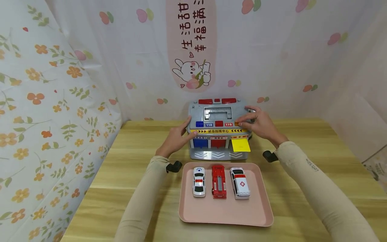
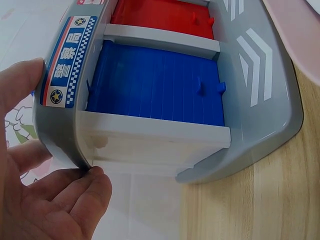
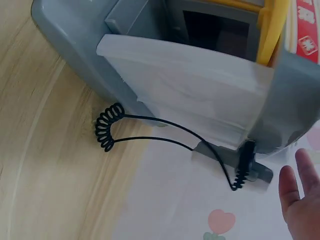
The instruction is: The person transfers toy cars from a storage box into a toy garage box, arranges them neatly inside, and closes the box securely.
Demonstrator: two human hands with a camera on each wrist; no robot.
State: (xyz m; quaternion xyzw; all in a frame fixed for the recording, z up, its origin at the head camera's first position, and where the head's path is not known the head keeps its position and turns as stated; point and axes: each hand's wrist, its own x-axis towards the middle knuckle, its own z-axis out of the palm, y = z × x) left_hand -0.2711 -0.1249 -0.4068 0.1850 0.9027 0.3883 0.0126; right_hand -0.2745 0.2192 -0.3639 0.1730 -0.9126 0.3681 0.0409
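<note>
Clearly, the toy garage [image 1: 217, 116] is what everything is placed around, and the key relation seems to be the one between its right-hand bay and the ambulance [image 1: 242, 185]. The ambulance lies in front of the garage, on the pink tray [image 1: 222, 211], roughly in line with the yellow door [image 1: 241, 145], which sticks out from that bay. Its long axis runs toward the garage, with the far end leaning slightly left. The right hand [image 1: 262, 125], at the garage's right front roof edge, is the nearer of the two; from it the ambulance lies toward the wearer and slightly left. That hand's fingertips touch the orange button [image 1: 237, 123], its fingers loosely extended rather than wrapped round anything. At the garage's left front corner, the left hand [image 1: 175, 139] grips the casing, thumb on the front. The blue door [image 1: 200, 143] and red door [image 1: 218, 143] are down (the police car [image 1: 199, 186] and fire engine [image 1: 219, 182] lie in front of them, on the tray).
</note>
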